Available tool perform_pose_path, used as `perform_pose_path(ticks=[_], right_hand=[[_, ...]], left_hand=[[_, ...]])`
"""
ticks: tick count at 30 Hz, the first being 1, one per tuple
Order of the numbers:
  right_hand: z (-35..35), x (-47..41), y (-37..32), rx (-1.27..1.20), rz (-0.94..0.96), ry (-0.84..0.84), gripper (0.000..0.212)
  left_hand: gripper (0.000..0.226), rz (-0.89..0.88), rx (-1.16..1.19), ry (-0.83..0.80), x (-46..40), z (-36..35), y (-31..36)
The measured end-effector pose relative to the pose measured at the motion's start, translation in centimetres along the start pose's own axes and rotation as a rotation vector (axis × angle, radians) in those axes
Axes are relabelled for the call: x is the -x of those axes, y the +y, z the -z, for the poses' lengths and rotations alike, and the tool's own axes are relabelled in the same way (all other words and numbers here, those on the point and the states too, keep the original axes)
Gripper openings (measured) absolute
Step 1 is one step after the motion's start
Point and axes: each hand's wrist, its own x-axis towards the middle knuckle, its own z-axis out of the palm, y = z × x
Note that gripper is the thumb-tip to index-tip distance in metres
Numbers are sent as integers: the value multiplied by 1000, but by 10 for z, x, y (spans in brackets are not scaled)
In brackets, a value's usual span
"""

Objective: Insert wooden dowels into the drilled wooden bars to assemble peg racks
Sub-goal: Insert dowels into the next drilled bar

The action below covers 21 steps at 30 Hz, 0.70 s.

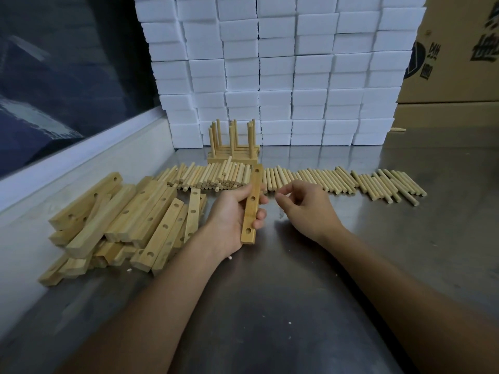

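— Fingers [259, 214] of the left hand [232, 217] are curled round one drilled bar [252, 203], thumb over its far half, so that hand grips it. The right hand [305, 205] holds nothing; its fingers hang loosely bent, tips near the thumb, just right of the bar and not touching it.

— And around that bar, biggest first?

— Everything sits on a steel worktop [270, 306]. Far behind the bar a wall of white foam blocks [283, 76] is stacked on the worktop's back edge. Behind and to the right of the bar stand cardboard cartons [459, 49] with dark print. Behind and to the left there is a dark window pane [62, 71] with a pale sill under it.

— The wood?

— Left of the bar lies a loose heap of drilled bars [121, 222], crossed over each other, holes facing up on several. Just behind the bar a long row of dowels [337, 179] runs across the worktop, lying side by side; left of the bar's far end they are piled several deep, to the right they lie in a single layer. Behind that row, in front of the foam, sit finished peg racks [233, 147] stacked together, pegs standing upright.

— How is the held bar lying?

— Lengthwise away from the person, holed face up, three holes showing, all empty. Its far end overlaps the dowel row in this view.
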Motion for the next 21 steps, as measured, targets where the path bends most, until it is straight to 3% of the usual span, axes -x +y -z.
perform_pose_path(ticks=[3, 9, 15, 21], right_hand=[[-2, 0, -1, 105, -26, -3, 6], [2, -4, 2, 396, -126, 178, 8], [-6, -19, 0, 643, 21, 68, 36], [-18, -36, -5, 771, 22, 78, 23]], left_hand=[[30, -37, 71, 75, -3, 9, 4], [27, -132, 72, 184, -9, 25, 12], [28, -141, 17, 164, -8, 21, 9], [29, -136, 3, 144, -7, 20, 9]])
